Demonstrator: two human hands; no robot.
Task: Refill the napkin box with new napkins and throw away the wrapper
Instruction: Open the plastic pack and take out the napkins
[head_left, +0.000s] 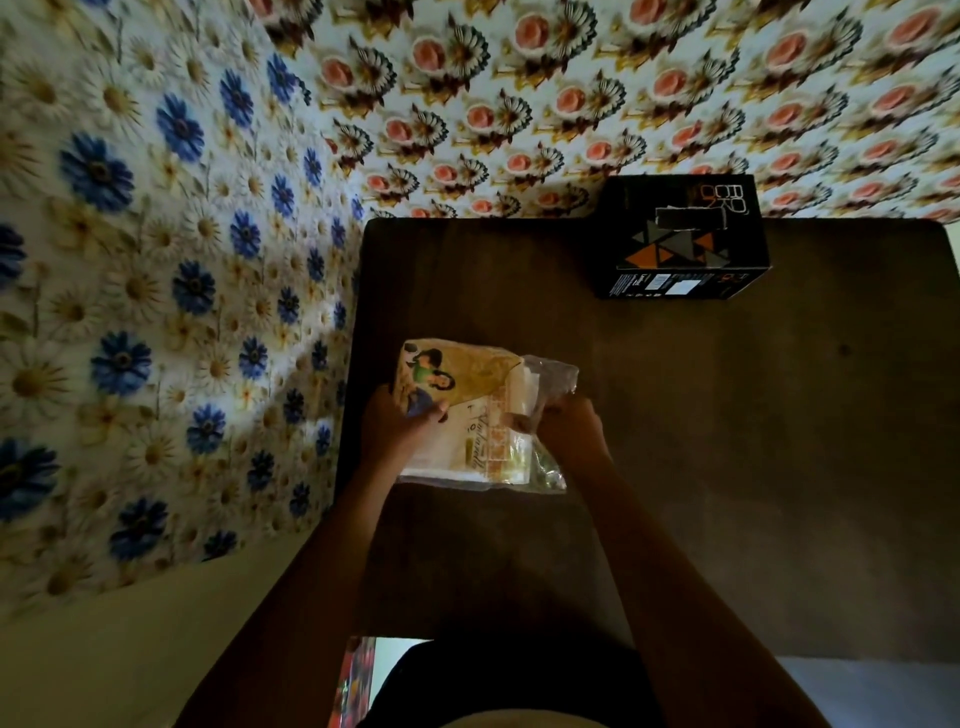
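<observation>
A pack of napkins in a printed yellow-and-white plastic wrapper lies on the dark brown table in front of me. My left hand grips the pack's left side, thumb on top. My right hand pinches the clear, loose end of the wrapper at the pack's right side, where white napkin edges show. A black napkin box with orange and grey triangles and a slot on top stands at the table's far edge, well beyond both hands.
Flowered wallpaper covers the wall behind the table and the wall to the left. The table's left edge runs close to the left wall. A strip of floor and something red show below the near edge.
</observation>
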